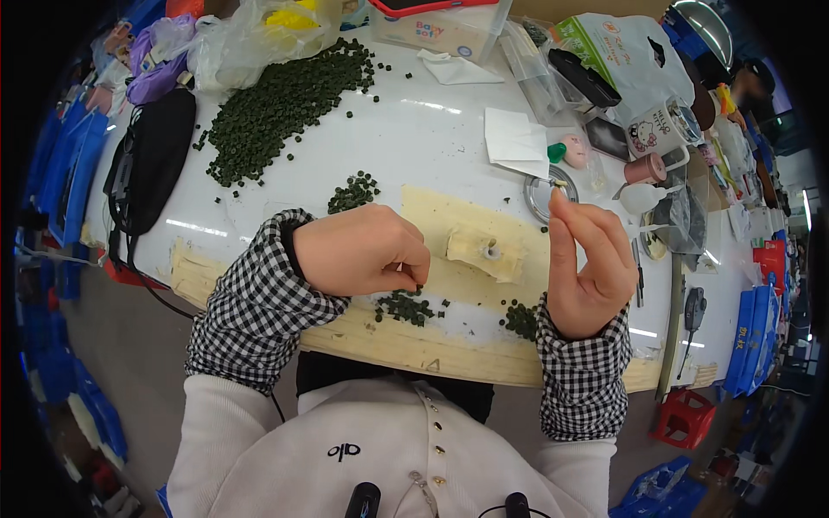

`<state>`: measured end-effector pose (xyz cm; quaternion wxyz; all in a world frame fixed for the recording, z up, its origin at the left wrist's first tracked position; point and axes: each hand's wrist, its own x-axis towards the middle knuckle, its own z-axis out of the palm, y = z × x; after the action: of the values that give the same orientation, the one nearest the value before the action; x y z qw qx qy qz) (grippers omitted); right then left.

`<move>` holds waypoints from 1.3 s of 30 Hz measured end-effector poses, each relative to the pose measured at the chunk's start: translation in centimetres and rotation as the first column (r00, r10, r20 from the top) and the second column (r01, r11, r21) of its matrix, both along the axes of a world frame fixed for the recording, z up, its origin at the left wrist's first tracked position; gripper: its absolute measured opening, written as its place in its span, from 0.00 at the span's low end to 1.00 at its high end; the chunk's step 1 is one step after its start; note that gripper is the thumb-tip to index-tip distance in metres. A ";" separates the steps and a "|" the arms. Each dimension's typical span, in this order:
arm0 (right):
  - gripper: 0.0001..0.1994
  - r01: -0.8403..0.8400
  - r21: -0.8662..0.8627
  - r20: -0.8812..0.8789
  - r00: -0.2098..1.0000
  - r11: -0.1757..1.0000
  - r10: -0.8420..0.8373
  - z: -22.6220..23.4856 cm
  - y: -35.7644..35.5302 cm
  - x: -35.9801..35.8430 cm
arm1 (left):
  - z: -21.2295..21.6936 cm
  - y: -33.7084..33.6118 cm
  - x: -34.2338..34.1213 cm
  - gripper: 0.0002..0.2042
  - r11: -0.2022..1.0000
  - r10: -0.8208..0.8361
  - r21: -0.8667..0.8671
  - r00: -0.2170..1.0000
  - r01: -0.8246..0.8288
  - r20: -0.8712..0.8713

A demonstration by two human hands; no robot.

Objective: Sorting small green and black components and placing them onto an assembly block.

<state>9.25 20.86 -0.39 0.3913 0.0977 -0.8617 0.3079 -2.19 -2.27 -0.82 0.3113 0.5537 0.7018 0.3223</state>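
Left hand [361,249] pinches left of the pale block [471,249], likely picking dark bits [406,309]. Right hand [592,274] pinches too (can't tell on what); next needs gentle lifting

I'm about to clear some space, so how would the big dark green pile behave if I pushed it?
The pile would probably spread rather than slide as one, since its pieces look loose, with some scattered at its edge. Each looks small and stubby, so likely light. A few may skid or roll, as the table looks smooth and glossy.
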 end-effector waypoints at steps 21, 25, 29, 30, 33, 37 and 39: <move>0.13 0.012 -0.019 0.033 0.999 1.000 -0.012 -0.4 -0.1 0.2 | -5.3 -1.5 7.6 0.30 0.962 0.166 0.262 0.925 -0.076 -0.341; 0.13 0.003 -0.010 0.022 1.000 1.000 -0.003 -0.4 -0.2 0.0 | -6.2 -0.4 7.2 0.21 0.944 0.151 0.327 0.925 -0.030 -0.349; 0.13 0.003 -0.020 0.017 1.000 1.000 -0.003 -0.5 0.0 0.1 | -6.8 0.2 6.9 0.15 0.930 0.151 0.367 0.939 -0.029 -0.309; 0.13 0.003 -0.023 0.019 1.000 1.000 -0.002 -0.5 0.0 0.1 | -6.8 0.1 6.9 0.14 0.931 0.155 0.364 0.938 -0.034 -0.309; 0.13 0.004 -0.026 0.022 1.000 1.000 -0.004 -0.4 -0.1 0.2 | -6.7 -0.3 6.8 0.11 0.935 0.188 0.350 0.920 -0.060 -0.343; 0.13 0.008 -0.012 0.025 1.000 1.000 -0.008 -0.3 -0.1 0.2 | -5.9 -0.7 6.8 0.11 0.944 0.249 0.312 0.845 -0.104 -0.473; 0.13 0.006 -0.012 0.023 1.000 1.000 -0.006 -0.4 -0.1 0.2 | -5.7 -0.6 6.9 0.11 0.954 0.243 0.286 0.800 -0.093 -0.549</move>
<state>9.43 20.76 -0.75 0.3829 0.0893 -0.8645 0.3131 4.73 -2.92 -6.56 -0.0168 0.5943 0.7645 0.2494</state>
